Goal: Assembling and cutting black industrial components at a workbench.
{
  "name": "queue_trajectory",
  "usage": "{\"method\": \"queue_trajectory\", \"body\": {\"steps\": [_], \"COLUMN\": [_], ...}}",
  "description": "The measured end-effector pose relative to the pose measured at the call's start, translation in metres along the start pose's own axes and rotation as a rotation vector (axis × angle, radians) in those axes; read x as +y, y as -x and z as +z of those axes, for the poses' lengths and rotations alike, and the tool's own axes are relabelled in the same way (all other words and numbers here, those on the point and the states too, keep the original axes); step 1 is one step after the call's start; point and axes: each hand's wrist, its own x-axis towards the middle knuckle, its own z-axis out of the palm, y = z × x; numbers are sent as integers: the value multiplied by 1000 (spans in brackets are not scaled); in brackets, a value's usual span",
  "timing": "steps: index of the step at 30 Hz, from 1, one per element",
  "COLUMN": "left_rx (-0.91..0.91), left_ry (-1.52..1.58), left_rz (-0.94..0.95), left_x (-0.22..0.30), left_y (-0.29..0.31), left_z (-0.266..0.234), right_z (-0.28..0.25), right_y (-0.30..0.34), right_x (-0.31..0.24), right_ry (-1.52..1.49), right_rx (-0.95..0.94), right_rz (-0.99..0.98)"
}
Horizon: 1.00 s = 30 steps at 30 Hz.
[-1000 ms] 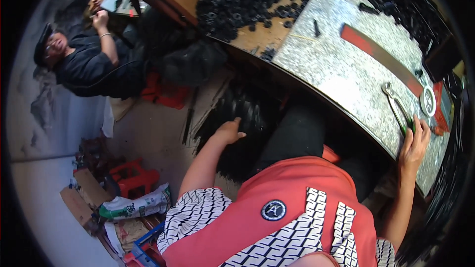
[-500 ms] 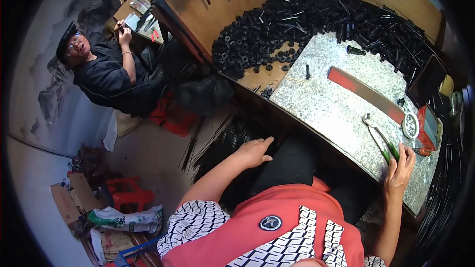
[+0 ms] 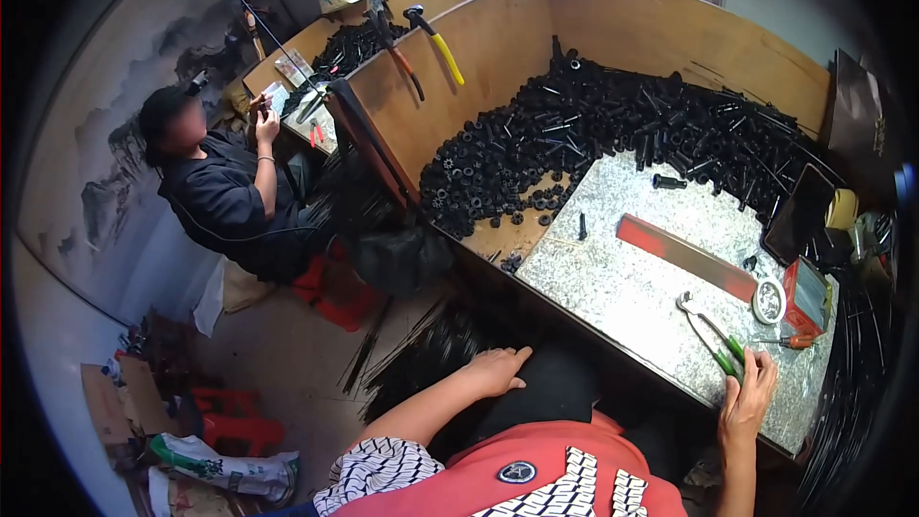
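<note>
Running across the right, wooden bench [image 3: 526, 229]; on it a heap of black parts [image 3: 603, 120], speckled slab [image 3: 613, 282] in front, red-grey bar [image 3: 685, 258] on slab, green-handled pliers [image 3: 735, 348] on slab's near right part; left hand [image 3: 493, 372] off bench's near side, thumb and fingers apart; right hand [image 3: 748, 394] at pliers' handles, clamped or just touching, can't really tell

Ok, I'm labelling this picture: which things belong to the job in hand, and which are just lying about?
Likely the job:
green-handled pliers at the right hand
heaped black parts
long flat bar

Probably lying about:
red stool
white-and-green sack
cardboard box
</note>
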Motion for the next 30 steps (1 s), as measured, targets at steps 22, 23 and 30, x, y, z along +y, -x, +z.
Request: {"method": "queue_trajectory", "body": {"steps": [22,23,30], "left_rx": [500,507,504], "left_ry": [26,22,16], "left_rz": [1075,1086,1082], "left_x": [158,159,157], "left_y": [-41,-43,-50], "left_z": [-53,-52,-53], "right_z": [-59,-68,-153], "right_y": [36,39,54], "right_x": [29,39,132], "right_ry": [193,257,649], "right_rx": [95,152,223], "right_rz": [111,140,407]}}
